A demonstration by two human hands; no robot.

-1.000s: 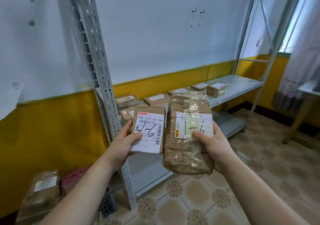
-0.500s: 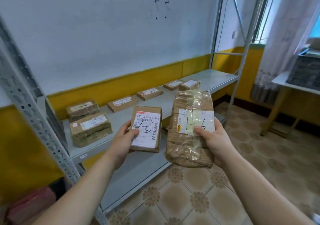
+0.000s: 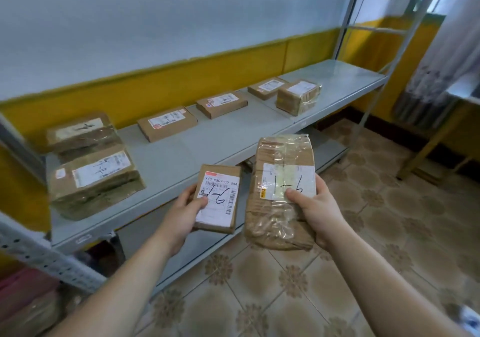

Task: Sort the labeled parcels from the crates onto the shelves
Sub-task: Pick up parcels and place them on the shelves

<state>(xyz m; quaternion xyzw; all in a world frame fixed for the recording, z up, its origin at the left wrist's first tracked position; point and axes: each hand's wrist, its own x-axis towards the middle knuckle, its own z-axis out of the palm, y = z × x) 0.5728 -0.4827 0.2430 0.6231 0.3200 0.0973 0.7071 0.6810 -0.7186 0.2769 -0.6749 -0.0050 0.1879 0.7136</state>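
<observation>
A person stands at a grey metal shelf [image 3: 181, 160] with a parcel in each hand. The left hand [image 3: 181, 217] has its grip closed on a small flat cardboard parcel [image 3: 220, 180], thumb across the label. The right hand [image 3: 317, 212] grips a larger tape-wrapped parcel [image 3: 278, 160] the same way. Both are held label-up just in front of the shelf's near edge, inked codes showing, so the step looks like reading the codes before placing. Next, each must clear the front lip and be set down flat. Six shelved parcels [image 3: 167, 126] already lie there. Bare room shows in the near middle and at the far right end, away from the perforated upright [image 3: 39, 256] at left.
</observation>
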